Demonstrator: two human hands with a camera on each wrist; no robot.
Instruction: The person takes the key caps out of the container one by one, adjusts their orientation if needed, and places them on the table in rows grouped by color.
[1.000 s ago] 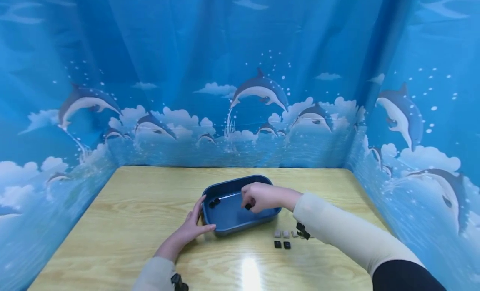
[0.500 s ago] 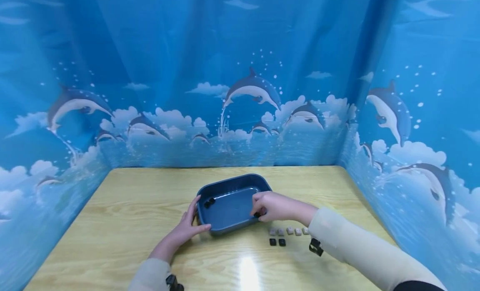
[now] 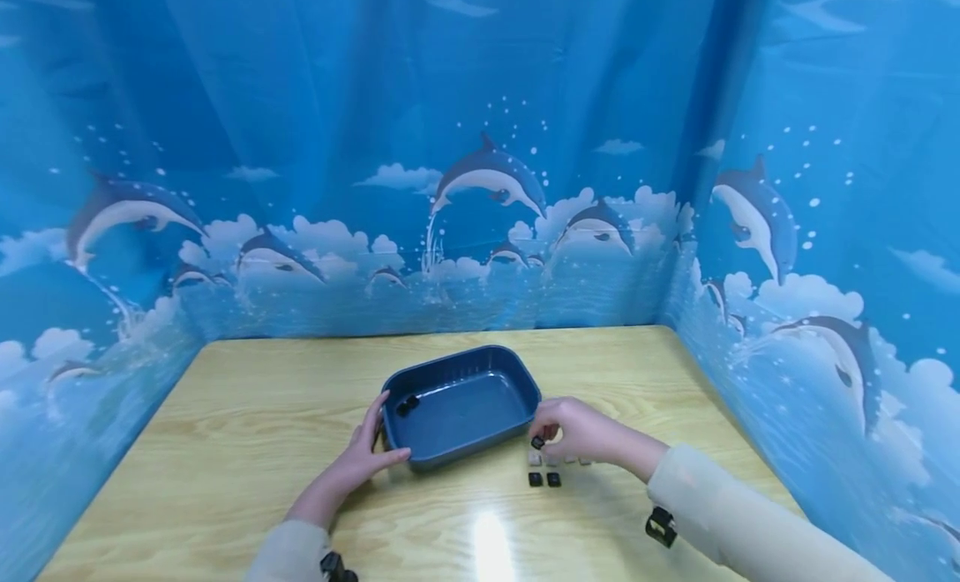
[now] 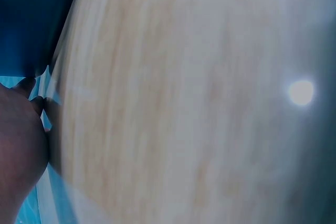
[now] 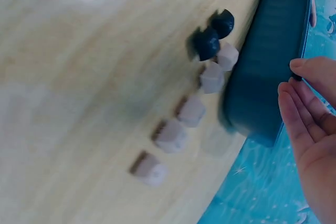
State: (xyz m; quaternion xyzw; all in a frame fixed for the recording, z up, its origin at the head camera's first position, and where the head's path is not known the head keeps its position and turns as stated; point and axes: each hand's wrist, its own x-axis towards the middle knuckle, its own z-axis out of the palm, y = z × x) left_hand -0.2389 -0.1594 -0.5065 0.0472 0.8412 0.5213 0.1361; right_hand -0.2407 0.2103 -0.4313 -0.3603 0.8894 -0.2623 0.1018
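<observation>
A dark blue rectangular tray (image 3: 465, 419) lies at an angle on the table. My left hand (image 3: 356, 461) rests against its left end, fingers and thumb spread along the rim. Between thumb and fingertips, my right hand (image 3: 585, 432) pinches a black keycap (image 3: 537, 442) just outside the tray's right end. Two more black keycaps (image 3: 408, 406) sit in the tray's left part. On the table below the right hand, two black keycaps (image 3: 544, 479) stand near a row of pale keycaps (image 3: 535, 458), partly hidden by the hand. The right wrist view shows several pale keycaps (image 5: 170, 136) spaced out in line.
The light wooden table (image 3: 285, 390) carries the tray and keycaps, with a bright glare spot near its front. A blue curtain (image 3: 337, 148) printed with dolphins encloses the back and sides. Both wrists wear small black devices (image 3: 661, 527).
My right hand has moved from over the tray's inside, rightward and nearer, past the rim, still pinching the black keycap. The left hand stays on the tray. The head view has turned slightly right.
</observation>
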